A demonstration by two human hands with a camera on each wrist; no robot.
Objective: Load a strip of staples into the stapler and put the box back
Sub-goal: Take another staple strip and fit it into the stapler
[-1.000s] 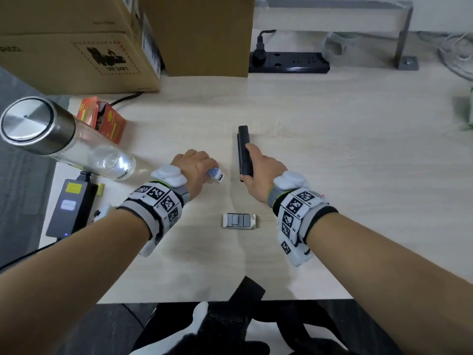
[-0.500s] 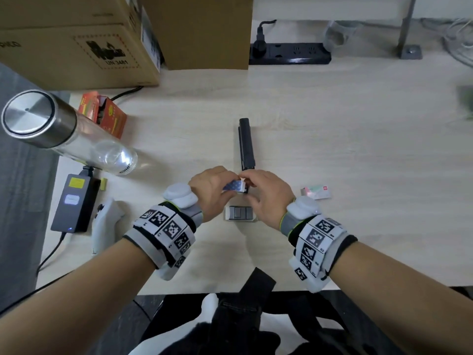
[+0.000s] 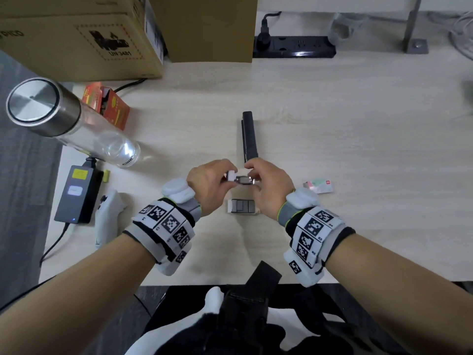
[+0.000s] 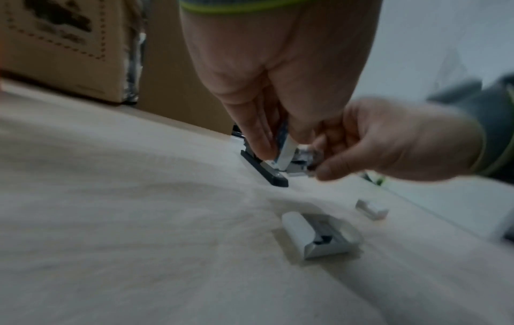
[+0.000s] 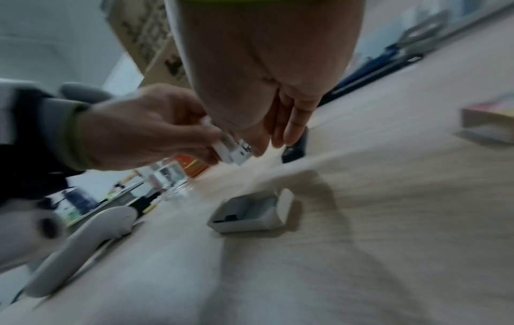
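Note:
A black stapler (image 3: 249,135) lies lengthwise on the pale table (image 3: 332,124), also seen in the left wrist view (image 4: 267,170). Just in front of it, both hands meet above the table. My left hand (image 3: 226,176) pinches a small white staple box (image 3: 231,174) (image 5: 230,152). My right hand (image 3: 252,176) pinches the silvery staples (image 3: 243,180) sticking out of the box's right end. Under the hands an open white tray of staples (image 3: 243,206) (image 4: 319,237) lies flat on the table.
A pink-and-green box sleeve (image 3: 318,185) lies right of my right hand. At the left stand a steel-capped glass bottle (image 3: 64,119), an orange carton (image 3: 107,103), a power adapter (image 3: 76,193) and a white controller (image 3: 107,213). Cardboard boxes (image 3: 76,39) and a power strip (image 3: 294,48) line the back.
My right hand left the stapler and came to the box held by my left hand. Both hands moved nearer, above the tray, and the silvery staples now show between them.

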